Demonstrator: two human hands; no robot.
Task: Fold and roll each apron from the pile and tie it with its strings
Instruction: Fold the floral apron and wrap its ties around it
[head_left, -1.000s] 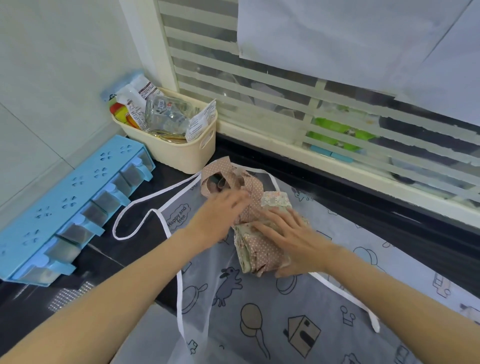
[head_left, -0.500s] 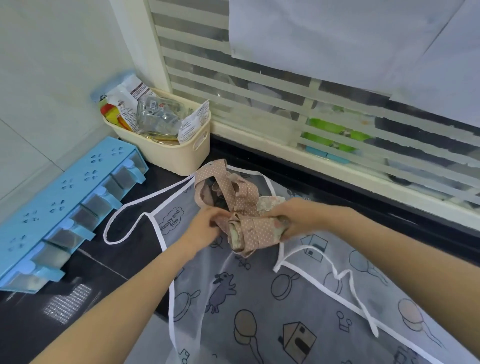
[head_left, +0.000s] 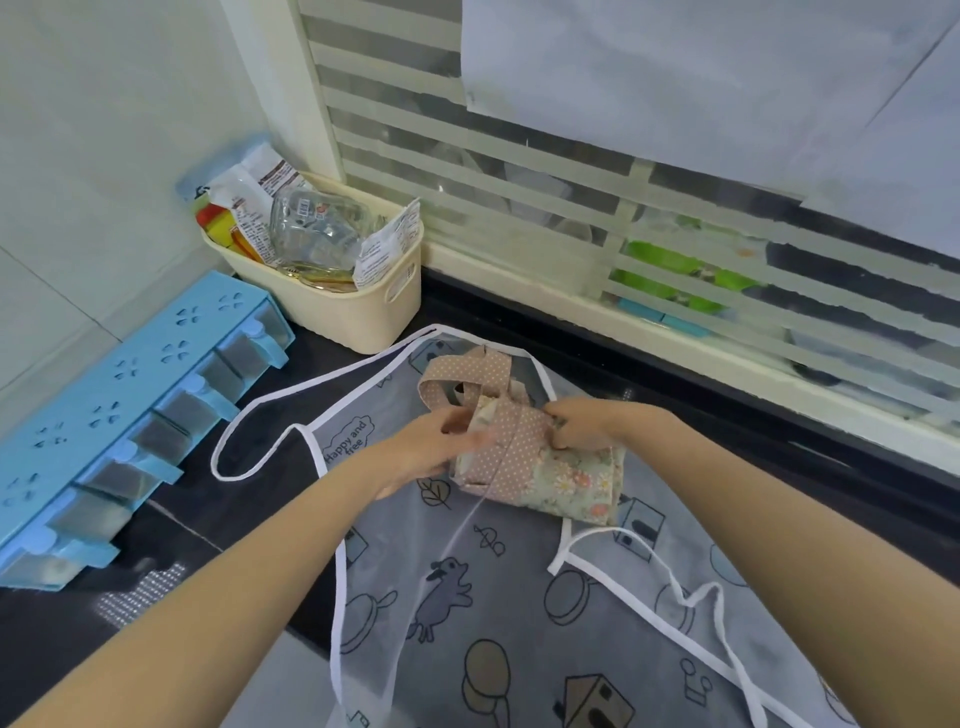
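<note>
A rolled floral apron (head_left: 563, 480) with a pink polka-dot band lies on a sheer white-trimmed apron (head_left: 519, 613) printed with cartoons, spread over the dark counter. Its pink dotted strap (head_left: 457, 376) loops away behind the roll. My left hand (head_left: 441, 441) pinches the strap at the roll's left end. At the roll's top right edge, my right hand (head_left: 582, 423) grips the fabric with curled fingers. The roll's far side is hidden by my hands.
A cream basket (head_left: 358, 306) full of packets and a clear jar stands at the back left corner. A blue spice rack (head_left: 119, 415) lies along the left wall. A barred window sill (head_left: 675, 332) runs behind the counter. The sheer apron's white ties (head_left: 696, 592) trail at right.
The roll has turned so its floral side faces up and sits lower right. Both hands shifted onto its upper edge, and the dotted strap now wraps across the roll.
</note>
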